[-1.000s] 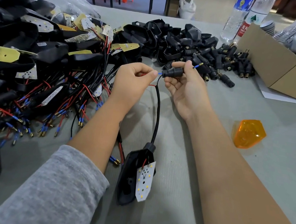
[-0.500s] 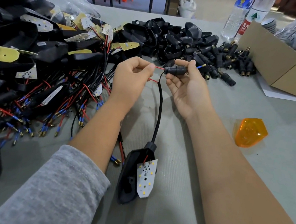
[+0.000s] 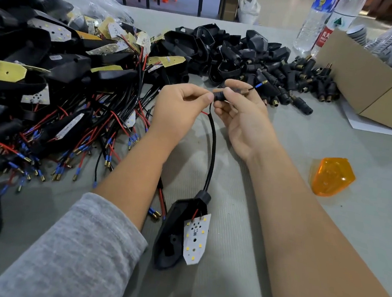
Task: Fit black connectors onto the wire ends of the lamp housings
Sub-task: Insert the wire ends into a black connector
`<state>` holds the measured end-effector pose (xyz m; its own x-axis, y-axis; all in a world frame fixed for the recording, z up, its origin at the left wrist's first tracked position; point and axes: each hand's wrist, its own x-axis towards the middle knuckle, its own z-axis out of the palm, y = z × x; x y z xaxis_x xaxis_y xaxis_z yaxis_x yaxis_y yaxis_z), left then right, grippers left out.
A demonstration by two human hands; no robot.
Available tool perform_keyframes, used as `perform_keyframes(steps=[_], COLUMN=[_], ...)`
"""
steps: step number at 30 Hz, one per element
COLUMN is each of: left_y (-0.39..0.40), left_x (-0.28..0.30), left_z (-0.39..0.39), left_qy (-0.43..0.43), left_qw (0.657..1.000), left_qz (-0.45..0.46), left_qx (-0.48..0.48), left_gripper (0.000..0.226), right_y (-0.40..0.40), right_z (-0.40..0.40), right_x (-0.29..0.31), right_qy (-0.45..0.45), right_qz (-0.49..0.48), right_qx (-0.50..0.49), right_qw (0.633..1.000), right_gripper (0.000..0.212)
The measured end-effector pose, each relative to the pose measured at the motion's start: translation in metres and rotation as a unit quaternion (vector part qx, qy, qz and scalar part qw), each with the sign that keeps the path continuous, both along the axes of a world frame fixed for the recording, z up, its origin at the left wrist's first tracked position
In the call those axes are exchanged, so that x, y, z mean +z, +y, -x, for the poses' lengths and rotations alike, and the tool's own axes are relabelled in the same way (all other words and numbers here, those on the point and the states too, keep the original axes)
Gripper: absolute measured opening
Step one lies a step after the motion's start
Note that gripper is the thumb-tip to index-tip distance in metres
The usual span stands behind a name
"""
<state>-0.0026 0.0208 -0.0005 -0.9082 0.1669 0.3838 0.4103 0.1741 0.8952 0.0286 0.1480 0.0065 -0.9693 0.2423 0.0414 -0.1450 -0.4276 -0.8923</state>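
Nearest, at 6 o'clock: one black plastic lamp housing (image 3: 171, 233) lies on the grey ribbed table covering (image 3: 238, 261), a white arrow-shaped LED board (image 3: 195, 237) with small yellow chips propped against it. A black sheathed cable (image 3: 211, 155) rises from the housing's neck toward 12 o'clock, up to the hands.

Centre: the left hand (image 3: 178, 110), grey knit sleeve (image 3: 77, 252) on its forearm, has its fingers curled with the tips pinched at the wire where the cable splits; a short red wire (image 3: 204, 113) shows just below. The right hand (image 3: 242, 114) grips a black cylindrical connector (image 3: 221, 95) between thumb and fingers. A blue-sleeved wire end (image 3: 259, 85) with a brass tip sticks out past the fingers toward 1 o'clock.

At 3 o'clock: a translucent orange lens cover (image 3: 332, 176), faceted, lying apart.

At 9 to 11 o'clock: a heap of wired housings (image 3: 60, 73), with red and black leads ending in blue sleeves and brass tips, and yellow-backed boards.

At 12 to 1 o'clock: a pile of loose black connectors (image 3: 301, 84) with brass ends, beside empty black shells (image 3: 225, 47).

At 2 o'clock: an open cardboard box (image 3: 366, 79); contents cannot be made out. Behind it stand two clear plastic bottles (image 3: 324, 19).
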Motion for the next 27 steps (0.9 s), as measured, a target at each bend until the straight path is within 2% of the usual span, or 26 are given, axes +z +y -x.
perform_keyframes(steps=[3,7,14,19,24,27], left_y=[0.0015,0.0041,0.0063,0.0089,0.0072,0.008], left_x=[-0.0009,-0.0005,-0.0003,0.0032,0.0021,0.0012], left_z=[0.0023,0.0028,-0.0021,-0.0044,-0.0044,-0.0036], left_qy=[-0.026,-0.108,-0.023,-0.071,-0.052,-0.073], left_qw=[0.999,0.99,1.0,0.995,0.998,0.996], left_qz=[-0.01,-0.09,0.002,-0.062,-0.042,-0.059], left_qx=[0.018,0.015,0.007,0.037,0.006,-0.002], left_gripper=[0.01,0.004,0.009,0.009,0.013,0.011], right_y=[-0.0026,-0.0039,-0.0034,-0.0011,-0.0066,-0.0072], right_z=[-0.0004,0.0014,0.0014,0.0017,0.0,0.0], right_x=[0.0001,0.0002,-0.0028,-0.0008,-0.0006,-0.0004], right_qy=[0.007,0.006,0.006,-0.011,-0.003,-0.004], right_qz=[0.015,0.032,0.015,0.061,0.044,0.051], right_qx=[-0.013,-0.043,-0.048,-0.063,-0.044,-0.046], right_qw=[1.0,0.999,0.999,0.996,0.998,0.998], right_gripper=[0.018,0.008,0.012,0.012,0.01,0.009])
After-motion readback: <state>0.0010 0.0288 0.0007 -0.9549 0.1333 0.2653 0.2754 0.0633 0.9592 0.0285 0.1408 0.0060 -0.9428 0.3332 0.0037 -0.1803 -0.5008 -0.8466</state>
